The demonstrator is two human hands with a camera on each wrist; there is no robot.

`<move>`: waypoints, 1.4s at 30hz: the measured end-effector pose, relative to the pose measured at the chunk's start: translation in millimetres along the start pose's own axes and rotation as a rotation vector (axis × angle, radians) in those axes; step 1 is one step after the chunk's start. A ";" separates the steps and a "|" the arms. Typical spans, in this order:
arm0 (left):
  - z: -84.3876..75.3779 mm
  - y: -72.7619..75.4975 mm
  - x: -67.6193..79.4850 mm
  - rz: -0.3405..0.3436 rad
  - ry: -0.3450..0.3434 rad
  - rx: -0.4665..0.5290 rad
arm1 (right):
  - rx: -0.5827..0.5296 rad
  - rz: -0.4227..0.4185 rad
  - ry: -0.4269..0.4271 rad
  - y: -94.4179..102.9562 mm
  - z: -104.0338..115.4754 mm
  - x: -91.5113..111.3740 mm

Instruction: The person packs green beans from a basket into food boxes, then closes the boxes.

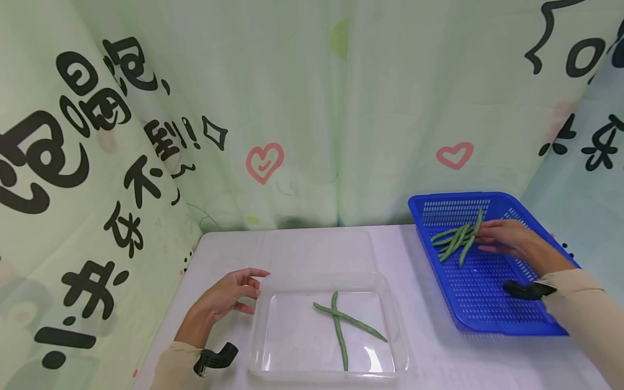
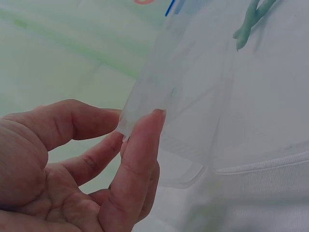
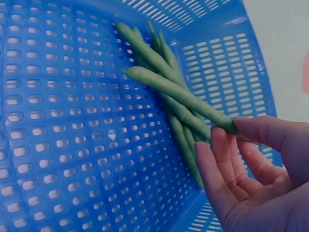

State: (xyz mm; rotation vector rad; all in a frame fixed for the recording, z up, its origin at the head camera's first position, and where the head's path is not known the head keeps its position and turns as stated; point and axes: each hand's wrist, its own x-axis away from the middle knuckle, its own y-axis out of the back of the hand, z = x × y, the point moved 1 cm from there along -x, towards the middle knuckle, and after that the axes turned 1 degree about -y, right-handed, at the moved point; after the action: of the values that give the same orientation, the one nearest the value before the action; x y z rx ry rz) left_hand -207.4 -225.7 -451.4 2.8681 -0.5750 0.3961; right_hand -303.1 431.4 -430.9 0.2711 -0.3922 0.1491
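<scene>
In the blue basket, my right hand pinches one end of a green bean between thumb and fingers. Several other green beans lie in a loose pile under it, at the basket's far left part. My left hand holds the rim of a clear plastic box at its left side; the left wrist view has the thumb and fingers on either side of the wall. Two green beans lie crossed inside the box.
Box and basket stand on a white-covered table, the basket to the right. A pale green curtain with black writing and pink hearts hangs behind and along the left. Both wrists wear black straps.
</scene>
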 end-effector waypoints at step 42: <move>0.8 -0.2 0.6 -0.013 0.006 0.000 | 0.052 0.034 0.227 -42.7 47.5 37.0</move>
State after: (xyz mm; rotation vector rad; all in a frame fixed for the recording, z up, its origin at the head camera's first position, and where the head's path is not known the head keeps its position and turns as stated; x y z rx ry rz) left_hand -206.6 -225.9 -452.1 2.8686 -0.5548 0.4021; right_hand -277.9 380.3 -384.0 0.2955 -0.1676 0.2213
